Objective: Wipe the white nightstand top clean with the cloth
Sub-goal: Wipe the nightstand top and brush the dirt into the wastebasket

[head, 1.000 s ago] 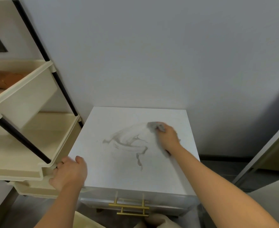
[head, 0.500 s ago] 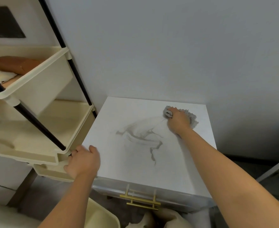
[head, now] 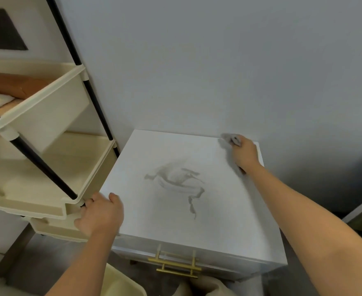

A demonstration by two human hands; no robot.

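Since half a second ago the cloth (head: 231, 139) is sliding from right of the grey smear (head: 175, 182) into the nightstand top's (head: 218, 221) far right corner, by the wall. The right hand (head: 245, 153) is closing its grip on it; the left hand (head: 100, 214) is curling over the near left edge. The smear is sitting untouched, so wiping probably remains. The cloth is mostly hidden, blurred.

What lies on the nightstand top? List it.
On the nightstand top: a grey smear, the cloth under the right hand, left hand on its corner. Most of the cloth is covered.
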